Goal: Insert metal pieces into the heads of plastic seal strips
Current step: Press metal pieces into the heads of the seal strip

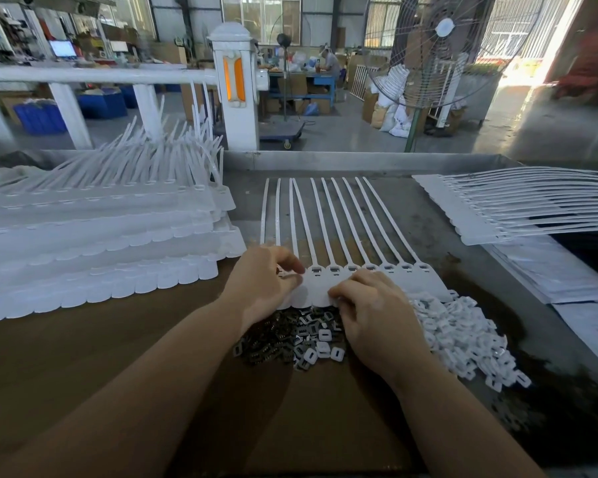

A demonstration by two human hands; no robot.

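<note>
At the middle of the worktop point(83, 357), just ahead of you, lies a joined row of white plastic seal strips point(359, 281), their flat tags toward you, their heads in a line above the tags and their long tails fanned away toward the far edge. Your left hand point(263, 281) sits at the left end of the row with thumb and forefinger curled into a pinch at the tag edge; whether that grip holds a metal piece or only the plastic cannot be told. Your right hand point(370, 315) rests on the near edge of the tags, fingers curled down; what, if anything, is under the fingertips is hidden. Just below the tags lies a heap of dark metal pieces point(273, 339), and beside it to the right a heap of small white plastic caps point(463, 343). Judge the strips light, thin and springy: the tails will flex and slide, so steady the row by the stiffer tag panel close under the heads. The metal pieces look tiny, thin and likely slick, best taken one at a time by their edges with the fingertips. Stacks of more strips point(101, 236) lie at your left, another sheet point(497, 208) at your right.
</note>
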